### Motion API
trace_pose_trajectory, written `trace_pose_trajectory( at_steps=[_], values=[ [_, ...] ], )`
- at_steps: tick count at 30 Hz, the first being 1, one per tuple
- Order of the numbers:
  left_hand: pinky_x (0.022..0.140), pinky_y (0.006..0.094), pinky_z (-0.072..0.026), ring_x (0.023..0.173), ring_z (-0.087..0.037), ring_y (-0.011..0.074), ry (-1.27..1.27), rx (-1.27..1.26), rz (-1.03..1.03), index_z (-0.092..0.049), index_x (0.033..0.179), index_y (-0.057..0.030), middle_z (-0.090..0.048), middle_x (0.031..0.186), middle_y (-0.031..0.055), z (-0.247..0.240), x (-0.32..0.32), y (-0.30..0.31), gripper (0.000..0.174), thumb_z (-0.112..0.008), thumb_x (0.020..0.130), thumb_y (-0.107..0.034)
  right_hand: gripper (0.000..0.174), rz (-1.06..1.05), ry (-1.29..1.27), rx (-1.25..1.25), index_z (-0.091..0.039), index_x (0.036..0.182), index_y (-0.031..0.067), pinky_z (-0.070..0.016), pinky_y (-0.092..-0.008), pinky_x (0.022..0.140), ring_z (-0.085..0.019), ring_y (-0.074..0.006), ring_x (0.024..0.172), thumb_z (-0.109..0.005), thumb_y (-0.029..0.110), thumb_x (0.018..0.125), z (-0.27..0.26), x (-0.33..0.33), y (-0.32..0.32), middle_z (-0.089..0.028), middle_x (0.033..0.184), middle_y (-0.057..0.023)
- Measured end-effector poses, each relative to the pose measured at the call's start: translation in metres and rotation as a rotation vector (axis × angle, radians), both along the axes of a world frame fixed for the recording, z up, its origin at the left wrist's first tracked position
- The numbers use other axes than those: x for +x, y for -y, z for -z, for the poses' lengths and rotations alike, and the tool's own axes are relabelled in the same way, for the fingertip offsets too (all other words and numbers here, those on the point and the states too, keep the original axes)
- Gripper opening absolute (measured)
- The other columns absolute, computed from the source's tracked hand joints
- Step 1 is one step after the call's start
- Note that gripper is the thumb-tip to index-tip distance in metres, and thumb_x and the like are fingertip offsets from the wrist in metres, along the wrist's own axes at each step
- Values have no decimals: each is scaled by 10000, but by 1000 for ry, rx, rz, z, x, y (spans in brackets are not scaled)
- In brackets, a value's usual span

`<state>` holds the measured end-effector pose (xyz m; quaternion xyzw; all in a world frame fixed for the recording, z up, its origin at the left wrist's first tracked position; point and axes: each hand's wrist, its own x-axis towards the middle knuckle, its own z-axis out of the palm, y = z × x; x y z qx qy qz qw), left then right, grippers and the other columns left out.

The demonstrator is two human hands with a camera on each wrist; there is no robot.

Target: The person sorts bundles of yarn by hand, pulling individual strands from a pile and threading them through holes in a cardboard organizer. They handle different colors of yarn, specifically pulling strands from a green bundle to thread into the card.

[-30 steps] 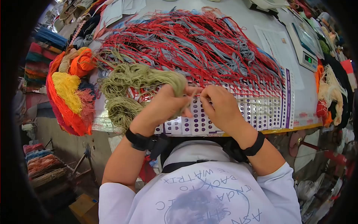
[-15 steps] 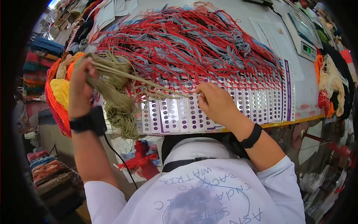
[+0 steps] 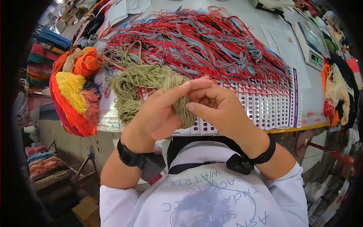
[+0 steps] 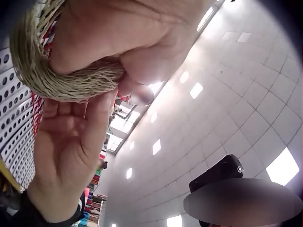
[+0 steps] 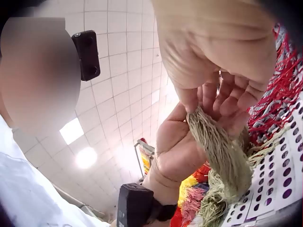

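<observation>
A loop of olive-green yarn (image 3: 181, 109) hangs over my left hand (image 3: 157, 111), whose thumb lies across it at the front edge of the table. My right hand (image 3: 227, 111) meets it from the right with curled fingers, its thumb against the yarn. In the right wrist view, the right hand (image 5: 218, 47) has its thumb tip on the top of the green bundle (image 5: 225, 158), and the left palm (image 5: 177, 146) is behind. The left wrist view shows the yarn (image 4: 66, 87) bent around the left hand (image 4: 109, 38), the right palm (image 4: 66, 146) below.
Red and grey-blue threads (image 3: 196, 45) spread over the table, their ends along white cards with punched holes (image 3: 261, 109). Orange and yellow yarn (image 3: 70, 92) hangs at the left edge. A digital scale (image 3: 312, 49) and papers (image 3: 283, 45) are at the right.
Since half a second ago, my left hand has come back from the far left to beside my right hand, bringing the green yarn. The stretched strands between the hands now form a gathered loop.
</observation>
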<state>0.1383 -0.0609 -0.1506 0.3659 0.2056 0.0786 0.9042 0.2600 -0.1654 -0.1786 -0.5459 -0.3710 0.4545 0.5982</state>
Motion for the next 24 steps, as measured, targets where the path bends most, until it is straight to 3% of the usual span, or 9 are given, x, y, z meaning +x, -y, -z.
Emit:
trace_pose_trajectory(
  at_steps=[4,6,7,10,12,15,24],
  values=[
    [1016,377,-370,1167,-497,235,10,-62,8,-391,1337,56,-501,1270,172,0,-7,-2,509,-371,958,-283,129,-43,-191,-112,-640,870,-15,-426,-211,577,-541,-47,679,-658,98,810,-7,0,4,-618,810,-32],
    [929,321,-434,1078,-546,185,44,-206,3,-513,1237,48,-562,1194,124,-1,-10,-4,384,-391,975,-204,113,-86,-239,-122,-621,910,-22,-477,-239,711,-581,-91,783,-615,74,850,-10,0,6,-632,866,-50],
    [929,321,-434,1078,-546,185,43,-206,0,-513,1237,48,-562,1194,124,-1,-11,-4,384,-391,975,-204,113,-89,-241,-122,-621,910,-22,-477,-239,711,-581,-91,783,-615,74,850,-11,0,6,-632,866,-50],
    [920,356,-441,1050,-557,216,31,-77,-28,-472,1255,62,-561,1161,148,3,-13,-8,449,-397,957,-265,110,-56,-283,-82,-623,896,-20,-444,-211,659,-561,-62,746,-604,81,857,-12,-2,7,-623,807,-35],
    [793,323,-478,889,-583,182,65,44,-75,-527,1186,57,-594,985,100,5,-16,-10,382,-448,949,-232,126,-55,-355,-22,-610,927,-22,-459,-229,706,-573,-85,764,-576,92,887,-10,-4,8,-634,820,-52],
    [710,295,-473,783,-570,151,40,95,-80,-550,1161,52,-579,867,54,-5,-16,-9,330,-490,938,-184,145,-98,-391,-52,-604,932,-24,-472,-246,731,-584,-107,779,-556,112,911,-14,-3,10,-647,841,-74],
    [707,274,-462,776,-577,127,6,211,-71,-502,1233,28,-585,812,18,-2,-17,-11,463,-650,817,-107,162,-156,-418,-51,-573,919,-21,-482,-253,715,-599,-125,790,-526,132,936,-20,-3,12,-653,851,-105]
  ],
)
